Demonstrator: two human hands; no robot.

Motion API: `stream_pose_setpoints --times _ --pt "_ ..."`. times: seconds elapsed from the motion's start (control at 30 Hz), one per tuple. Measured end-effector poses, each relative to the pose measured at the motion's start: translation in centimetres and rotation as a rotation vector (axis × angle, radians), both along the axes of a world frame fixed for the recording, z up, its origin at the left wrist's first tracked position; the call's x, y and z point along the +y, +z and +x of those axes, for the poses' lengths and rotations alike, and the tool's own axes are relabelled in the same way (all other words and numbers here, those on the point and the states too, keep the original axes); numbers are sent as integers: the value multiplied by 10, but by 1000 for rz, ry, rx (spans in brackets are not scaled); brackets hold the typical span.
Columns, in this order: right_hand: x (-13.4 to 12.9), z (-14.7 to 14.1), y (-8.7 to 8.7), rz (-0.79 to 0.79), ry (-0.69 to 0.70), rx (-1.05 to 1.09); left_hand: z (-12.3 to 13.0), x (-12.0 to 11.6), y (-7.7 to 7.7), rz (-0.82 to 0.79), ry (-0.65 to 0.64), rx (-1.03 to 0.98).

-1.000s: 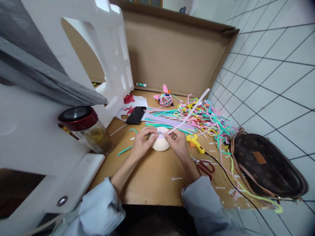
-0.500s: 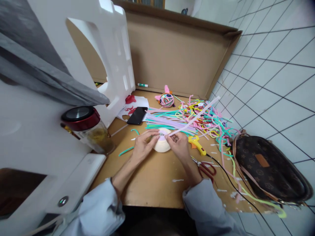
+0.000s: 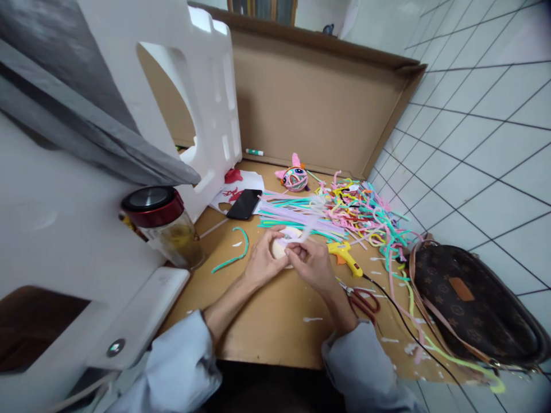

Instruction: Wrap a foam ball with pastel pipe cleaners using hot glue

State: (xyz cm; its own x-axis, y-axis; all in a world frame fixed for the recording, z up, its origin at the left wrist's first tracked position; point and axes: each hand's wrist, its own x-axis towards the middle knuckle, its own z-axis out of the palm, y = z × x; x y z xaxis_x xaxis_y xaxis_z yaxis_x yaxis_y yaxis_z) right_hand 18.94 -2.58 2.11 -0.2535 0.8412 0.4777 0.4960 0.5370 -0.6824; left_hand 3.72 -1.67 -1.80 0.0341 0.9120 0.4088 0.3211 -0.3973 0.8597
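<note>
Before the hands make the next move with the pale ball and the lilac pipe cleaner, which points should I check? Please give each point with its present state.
1. Left hand grips the pale ball: ok.
2. Right hand pinches the lilac pipe cleaner at the ball: ok.
3. Pipe cleaner's free end in sharp view: not ok, blurred.
4. Glue gun lies apart from both hands: ok.
5. Scissors beside the right wrist, blades closed: cannot tell.
6. Glass jar upright, lid on: ok.
</note>
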Motion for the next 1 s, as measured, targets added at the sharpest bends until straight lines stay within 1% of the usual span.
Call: stream_pose_setpoints --times 0.1,0.17,0.23,0.3,0.37,0.43,0.53,0.63,0.73,0.8,0.9,1.0 --pt "-4 2 -1 87 51 -71 -3 3 -2 -54 -36 -83" --pt "-8 6 -3 142 42 -106 -6 5 -2 -76 -70 -149" --pt "-16 16 -4 183 -32 -140 -9 6 0 -105 -102 -205" --pt "-26 31 -7 191 -159 -177 -12 8 1 -136 -124 -241" --pt "-39 52 -12 156 -294 -210 -13 10 2 -161 -145 -262" --pt "-55 75 -18 87 -411 -241 -15 11 1 -182 -165 -276" --pt "-81 102 -27 -37 -530 -316 -18 14 -1 -191 -163 -230" --pt "-103 115 -33 -117 -547 -403 -22 16 -3 -181 -186 -184" --pt "-114 117 -37 -162 -515 -511 -24 16 -3 -180 -206 -135" --pt "-115 116 -38 -196 -514 -604 -25 15 -1 -175 -224 -115" --pt "-111 115 -39 -263 -554 -753 -25 13 0 -151 -251 -90" --pt "-109 116 -38 -305 -547 -810 -22 13 0 -124 -241 -79"
